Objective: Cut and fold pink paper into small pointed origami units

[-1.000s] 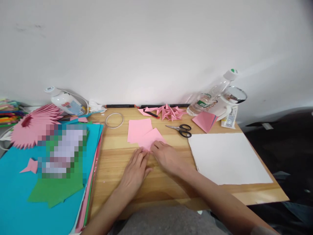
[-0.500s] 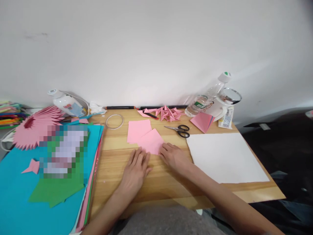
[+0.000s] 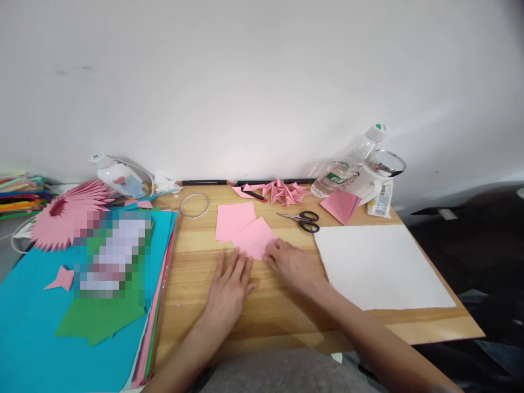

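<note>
Two pink square sheets lie on the wooden table, a rear pink sheet (image 3: 232, 217) and a front pink sheet (image 3: 254, 237) that overlaps it at an angle. My left hand (image 3: 229, 286) rests flat with its fingers spread, the fingertips at the near edge of the front sheet. At that sheet's right corner, my right hand (image 3: 290, 265) has its fingers bent together on the paper. Scissors (image 3: 305, 221) with black handles lie beyond my right hand. Folded pink paper pieces (image 3: 284, 192) sit by the wall.
On the left are blue sheets (image 3: 28, 322), green paper (image 3: 98, 322) and a pleated pink ring (image 3: 73, 218). White paper (image 3: 385, 267) lies at the right. A water bottle (image 3: 329, 180), a mug (image 3: 370, 177) and a tape-like ring (image 3: 195, 206) stand or lie farther back.
The view has shifted slightly. My left hand's fingers have spread apart a little, while my right hand stays at the front sheet's corner with its fingers drawn in slightly.
</note>
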### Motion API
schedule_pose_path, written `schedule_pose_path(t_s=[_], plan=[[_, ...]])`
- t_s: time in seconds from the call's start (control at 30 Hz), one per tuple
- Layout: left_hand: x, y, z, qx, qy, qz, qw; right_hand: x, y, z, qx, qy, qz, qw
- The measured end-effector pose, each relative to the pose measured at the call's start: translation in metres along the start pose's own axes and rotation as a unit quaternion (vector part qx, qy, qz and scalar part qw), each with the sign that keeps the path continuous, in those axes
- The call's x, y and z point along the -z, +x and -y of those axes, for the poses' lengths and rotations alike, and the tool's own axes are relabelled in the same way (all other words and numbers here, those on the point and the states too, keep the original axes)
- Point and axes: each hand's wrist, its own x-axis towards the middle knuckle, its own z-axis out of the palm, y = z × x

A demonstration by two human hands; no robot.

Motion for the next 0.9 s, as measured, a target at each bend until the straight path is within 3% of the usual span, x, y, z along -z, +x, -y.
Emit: schedule_pose_path(t_s=[0.13, 0.23, 0.3, 0.67, 0.9], plan=[[0.001, -0.001, 0.007, -0.027, 0.016, -0.012, 0.999, -0.011, -0.012, -0.013, 0.013, 0.044, -0.049, 0.998], [0.004, -0.002, 0.014, -0.064, 0.020, -0.027, 0.997, -0.021, -0.027, -0.023, 0.084, 0.125, -0.164, 0.975], [0.006, -0.002, 0.018, -0.085, 0.016, -0.037, 0.996, -0.028, -0.037, -0.027, 0.116, 0.166, -0.203, 0.958], [0.007, 0.007, 0.017, -0.064, -0.052, -0.078, 0.994, -0.037, -0.056, -0.021, 0.260, 0.158, -0.195, 0.933], [0.007, 0.005, 0.019, -0.050, -0.119, -0.064, 0.990, -0.018, -0.049, -0.023, 0.319, 0.136, -0.228, 0.910]])
